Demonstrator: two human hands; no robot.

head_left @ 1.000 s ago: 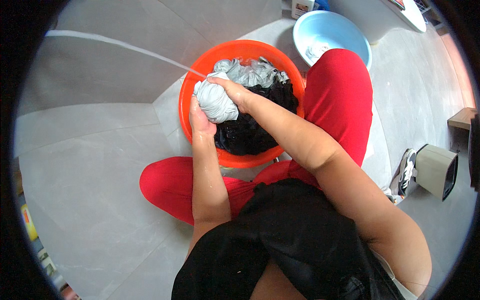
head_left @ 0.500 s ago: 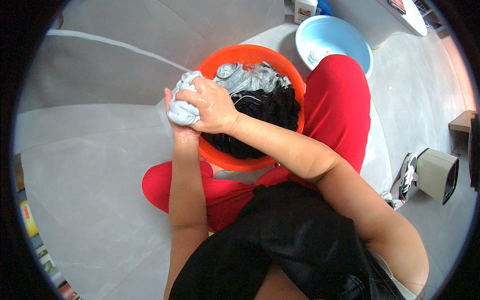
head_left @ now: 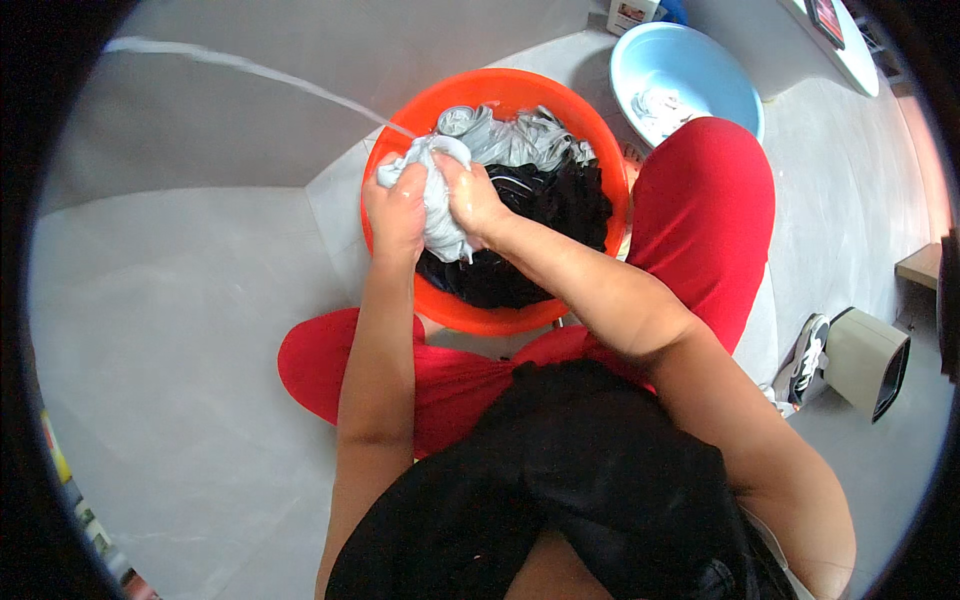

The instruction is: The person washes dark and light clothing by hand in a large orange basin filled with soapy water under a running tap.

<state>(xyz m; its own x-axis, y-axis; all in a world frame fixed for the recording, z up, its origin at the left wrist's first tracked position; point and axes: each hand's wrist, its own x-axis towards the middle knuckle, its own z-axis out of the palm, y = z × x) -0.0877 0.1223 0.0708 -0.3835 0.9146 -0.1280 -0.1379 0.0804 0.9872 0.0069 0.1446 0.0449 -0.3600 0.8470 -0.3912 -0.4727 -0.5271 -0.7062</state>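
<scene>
An orange wash basin (head_left: 590,135) sits on the grey floor between my knees, holding black laundry (head_left: 545,215) and striped grey-white laundry (head_left: 520,140). My left hand (head_left: 397,208) and my right hand (head_left: 470,195) both grip a wet grey-white cloth (head_left: 437,200), bunched and twisted between them above the basin's left rim. The cloth's lower end hangs into the basin over the black laundry.
A light blue basin (head_left: 690,70) with a small pale cloth inside stands behind the orange one at the right. A shoe (head_left: 808,355) and a beige box-like object (head_left: 870,360) lie at the right. My red-trousered legs flank the orange basin.
Both hands with the bunched cloth moved left toward the basin's edge, then came back slightly right and lower; the cloth now hangs longer between them.
</scene>
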